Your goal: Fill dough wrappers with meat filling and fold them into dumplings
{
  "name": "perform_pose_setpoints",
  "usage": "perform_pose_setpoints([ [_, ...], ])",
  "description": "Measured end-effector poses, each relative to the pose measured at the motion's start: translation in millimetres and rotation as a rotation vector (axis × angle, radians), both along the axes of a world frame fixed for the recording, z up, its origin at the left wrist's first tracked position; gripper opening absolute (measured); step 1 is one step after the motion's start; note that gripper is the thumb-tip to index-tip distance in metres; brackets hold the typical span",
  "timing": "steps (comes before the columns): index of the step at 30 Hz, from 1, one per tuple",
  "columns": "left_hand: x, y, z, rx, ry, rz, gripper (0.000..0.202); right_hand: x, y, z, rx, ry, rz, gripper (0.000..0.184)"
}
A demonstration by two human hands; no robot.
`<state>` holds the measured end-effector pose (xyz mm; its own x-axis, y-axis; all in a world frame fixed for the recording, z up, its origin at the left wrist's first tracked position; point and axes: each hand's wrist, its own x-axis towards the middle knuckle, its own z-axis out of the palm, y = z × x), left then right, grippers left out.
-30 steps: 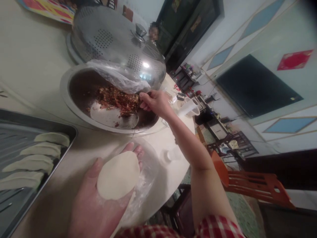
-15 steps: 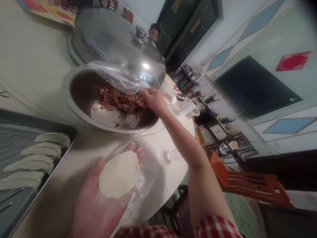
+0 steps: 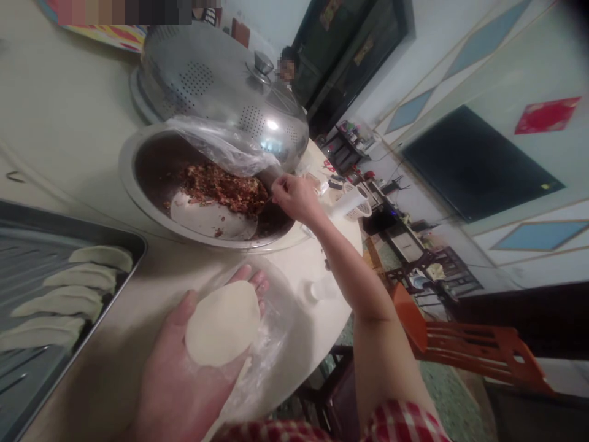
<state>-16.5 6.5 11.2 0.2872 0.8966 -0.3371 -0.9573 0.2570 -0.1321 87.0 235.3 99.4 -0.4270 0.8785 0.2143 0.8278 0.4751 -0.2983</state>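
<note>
A round, pale dumpling wrapper (image 3: 223, 322) lies across the upturned palm of my left hand (image 3: 184, 380), which holds it with the fingers stretched out beneath. My right hand (image 3: 297, 197) is closed in a pinch at the right rim of a metal bowl (image 3: 126, 175); what its fingers grip, if anything, I cannot make out. Inside the bowl, reddish-brown minced filling (image 3: 221, 187) is heaped toward the far side, beside a pale disc-shaped area. Crumpled clear plastic (image 3: 230, 150) drapes over the bowl's back rim. Several folded dumplings (image 3: 69, 301) rest in a metal tray at left.
Behind the bowl stands a large perforated steel lid (image 3: 221, 80). The tray's edge (image 3: 105, 301) runs along my left. A thin floury plastic sheet (image 3: 276, 319) lies under my left hand, with a small white cup-like object (image 3: 319, 290) beyond. An orange chair (image 3: 478, 350) stands at right.
My right hand has moved right, away from the filling to the bowl's right rim. The left hand and wrapper have barely shifted.
</note>
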Motion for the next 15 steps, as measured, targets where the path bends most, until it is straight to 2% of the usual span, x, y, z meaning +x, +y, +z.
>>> perform_pose_setpoints([
  [8,-1.2,1.9,3.1,-0.098,0.01,-0.034,0.089,-12.0,-8.2,-3.1,-0.056,-0.009,0.141,0.016],
  [12,-0.1,2.4,6.4,-0.131,0.032,-0.041,0.09,-14.3,-3.3,-10.5,-0.117,0.096,0.123,0.015],
  [15,0.4,2.0,7.9,-0.132,0.046,-0.044,0.088,-16.6,6.1,-22.0,-0.244,0.234,0.141,0.024],
])
